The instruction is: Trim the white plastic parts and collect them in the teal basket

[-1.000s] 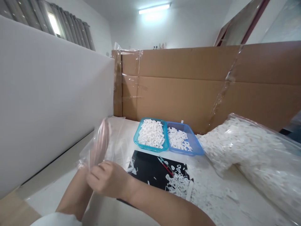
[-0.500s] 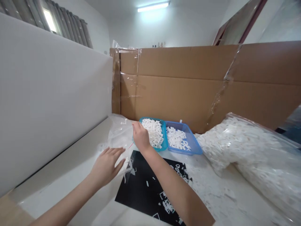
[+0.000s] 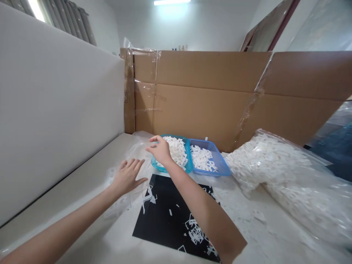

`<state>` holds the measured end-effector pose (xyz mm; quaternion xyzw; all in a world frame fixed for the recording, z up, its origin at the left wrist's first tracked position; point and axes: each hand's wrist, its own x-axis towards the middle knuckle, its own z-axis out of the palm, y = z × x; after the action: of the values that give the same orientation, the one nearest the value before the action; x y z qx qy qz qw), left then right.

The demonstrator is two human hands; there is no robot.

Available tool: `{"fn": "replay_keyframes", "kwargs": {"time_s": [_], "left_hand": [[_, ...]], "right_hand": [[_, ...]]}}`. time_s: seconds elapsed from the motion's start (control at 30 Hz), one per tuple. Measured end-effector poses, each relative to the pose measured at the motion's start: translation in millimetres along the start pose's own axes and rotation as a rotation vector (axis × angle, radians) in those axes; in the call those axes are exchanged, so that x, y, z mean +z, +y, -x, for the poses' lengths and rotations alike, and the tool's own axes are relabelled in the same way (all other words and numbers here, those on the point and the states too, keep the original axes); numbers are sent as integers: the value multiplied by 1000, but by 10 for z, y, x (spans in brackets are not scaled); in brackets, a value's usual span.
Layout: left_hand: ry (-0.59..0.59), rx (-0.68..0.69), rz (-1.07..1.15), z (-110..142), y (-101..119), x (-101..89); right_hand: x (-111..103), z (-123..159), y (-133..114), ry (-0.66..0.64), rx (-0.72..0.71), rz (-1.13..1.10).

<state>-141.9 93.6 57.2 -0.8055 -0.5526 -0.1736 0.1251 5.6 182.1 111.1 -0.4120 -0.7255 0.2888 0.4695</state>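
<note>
My left hand (image 3: 129, 176) is over the left of the table, fingers spread and nothing in it. Beneath and beyond it lies a clear plastic bag (image 3: 139, 148), crumpled. My right hand (image 3: 161, 150) is at the left edge of a teal basket (image 3: 188, 157) heaped with small white plastic pieces (image 3: 177, 150). Its thumb and fingers are curved but apart, with nothing visible between them. On the black mat (image 3: 158, 220), near my left hand, lie white plastic scraps (image 3: 149, 196). My right forearm covers part of the mat.
A blue basket (image 3: 224, 167) with more white pieces stands beside the teal one. A large clear bag full of white pieces (image 3: 275, 161) takes up the right side. Cardboard (image 3: 198, 106) walls the back, and a white panel (image 3: 60, 84) the left.
My right hand has opened from a closed grip near the plastic bag's edge. The bag now lies lower and flatter. My left hand has shifted slightly off the scraps, fingers spread wider.
</note>
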Motion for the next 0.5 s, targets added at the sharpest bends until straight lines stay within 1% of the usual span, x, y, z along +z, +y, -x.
{"fn": "replay_keyframes", "kwargs": {"time_s": [0.07,0.13,0.2,0.3,0.37,0.5], "left_hand": [[18,-48,23,-71,96,158],[47,-118,44,-159,137,308],[82,-189,68,-246,110,420],[122,-264,129,-325,-12,496],[127,-280,189,-330,-95,504],[82,-265,287,-257,-153,489]], "right_hand": [[55,-44,8,12,18,-17],[125,-89,-14,25,31,-9],[180,-130,-59,29,39,25],[184,-180,-124,10,45,112],[144,-195,-139,-57,52,193],[81,-143,-105,-320,93,391]]}}
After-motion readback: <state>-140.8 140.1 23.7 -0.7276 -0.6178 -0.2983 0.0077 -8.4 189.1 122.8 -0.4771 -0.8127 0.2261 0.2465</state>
